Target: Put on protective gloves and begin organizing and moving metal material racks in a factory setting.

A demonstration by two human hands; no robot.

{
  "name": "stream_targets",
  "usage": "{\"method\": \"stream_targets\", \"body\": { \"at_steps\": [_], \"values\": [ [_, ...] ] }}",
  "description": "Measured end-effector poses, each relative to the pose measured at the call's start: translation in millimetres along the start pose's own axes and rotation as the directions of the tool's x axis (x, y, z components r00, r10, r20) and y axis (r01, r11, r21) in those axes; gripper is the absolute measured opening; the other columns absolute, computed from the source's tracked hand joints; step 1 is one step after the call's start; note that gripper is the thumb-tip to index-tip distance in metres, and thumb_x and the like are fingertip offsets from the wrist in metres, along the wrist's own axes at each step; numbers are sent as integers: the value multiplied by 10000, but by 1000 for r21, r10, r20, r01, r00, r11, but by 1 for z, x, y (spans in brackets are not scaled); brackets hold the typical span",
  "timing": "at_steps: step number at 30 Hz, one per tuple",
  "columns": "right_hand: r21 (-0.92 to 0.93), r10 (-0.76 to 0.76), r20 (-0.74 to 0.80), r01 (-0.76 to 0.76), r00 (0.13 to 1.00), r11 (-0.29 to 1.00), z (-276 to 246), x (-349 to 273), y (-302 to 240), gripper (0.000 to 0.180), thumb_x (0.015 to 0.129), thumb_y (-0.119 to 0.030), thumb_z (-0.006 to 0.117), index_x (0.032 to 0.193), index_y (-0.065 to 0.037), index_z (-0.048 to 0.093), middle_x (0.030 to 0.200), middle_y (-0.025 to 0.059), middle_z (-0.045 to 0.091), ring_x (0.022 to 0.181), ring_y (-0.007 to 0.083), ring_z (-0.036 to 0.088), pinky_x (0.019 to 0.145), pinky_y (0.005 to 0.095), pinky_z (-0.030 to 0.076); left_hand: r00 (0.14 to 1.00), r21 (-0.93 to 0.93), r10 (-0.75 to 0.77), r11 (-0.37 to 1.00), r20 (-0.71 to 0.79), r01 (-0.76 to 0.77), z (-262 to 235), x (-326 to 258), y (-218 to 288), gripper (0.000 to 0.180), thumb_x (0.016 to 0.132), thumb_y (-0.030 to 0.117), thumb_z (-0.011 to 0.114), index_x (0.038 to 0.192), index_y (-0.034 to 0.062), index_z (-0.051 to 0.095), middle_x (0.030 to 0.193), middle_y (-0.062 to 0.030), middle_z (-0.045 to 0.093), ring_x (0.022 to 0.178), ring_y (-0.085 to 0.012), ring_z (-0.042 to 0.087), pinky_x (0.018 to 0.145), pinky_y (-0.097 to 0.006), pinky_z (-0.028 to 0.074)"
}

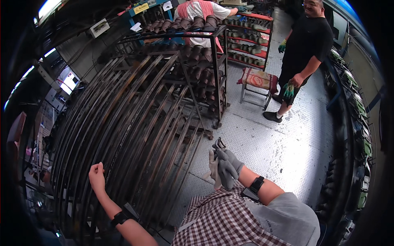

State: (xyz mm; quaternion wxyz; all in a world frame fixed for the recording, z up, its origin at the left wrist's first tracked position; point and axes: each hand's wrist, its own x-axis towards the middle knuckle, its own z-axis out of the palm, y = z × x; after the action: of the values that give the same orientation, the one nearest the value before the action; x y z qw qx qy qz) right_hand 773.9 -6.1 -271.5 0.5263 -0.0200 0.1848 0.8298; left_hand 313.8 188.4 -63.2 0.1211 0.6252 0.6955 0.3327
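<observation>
My left hand (97, 177) is bare, with its fingers curled together and nothing visible in them. It hovers over the left part of a large dark metal rack (123, 135) made of long parallel bars. My right hand (230, 164) wears a grey work glove and is closed around a loose grey glove (213, 169), whose limp fingers hang beside my own. A small dark looped object (219, 143) shows at the tips of the right hand; its kind is unclear. A black band sits on each wrist, and a checked apron (217, 213) covers my front.
Beyond the bars stands a wheeled rack (217, 78) of dark shoe-shaped pieces. A red-shelved rack (248, 39) holds more. A cloth-topped stool (259, 80) is near a standing person (305, 53) with green gloves. Another person (201, 10) works behind. Machinery (349, 94) lines the right.
</observation>
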Motion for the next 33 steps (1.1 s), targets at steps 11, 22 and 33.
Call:
{"method": "stream_targets", "body": {
  "at_steps": [11,22,33],
  "values": [
    [-98,-93,-10,91,996,991,-5,8,-2,247,954,-295,452,853,-123,597,888,7,685,843,206,600,812,425,461,999,53,-14,998,-47,17,-1,-1,-2,340,911,313,634,961,-22,655,709,-53,595,666,-139,540,662,-295,433],
    [-10,-78,-14,78,997,997,-17,16,-6,253,979,-283,433,881,-111,591,888,15,681,830,181,600,848,451,449,999,74,-31,997,-42,34,-3,0,-4,340,900,344,628,976,14,663,752,-75,635,709,-187,590,695,-333,454],
    [-164,-47,53,55,997,985,-7,8,2,332,988,-393,367,912,-207,631,862,-64,704,806,215,641,1003,738,243,998,82,-38,996,-42,42,-3,-1,-2,353,907,362,610,990,22,659,779,-83,660,754,-207,626,731,-347,463]
  ]
}}
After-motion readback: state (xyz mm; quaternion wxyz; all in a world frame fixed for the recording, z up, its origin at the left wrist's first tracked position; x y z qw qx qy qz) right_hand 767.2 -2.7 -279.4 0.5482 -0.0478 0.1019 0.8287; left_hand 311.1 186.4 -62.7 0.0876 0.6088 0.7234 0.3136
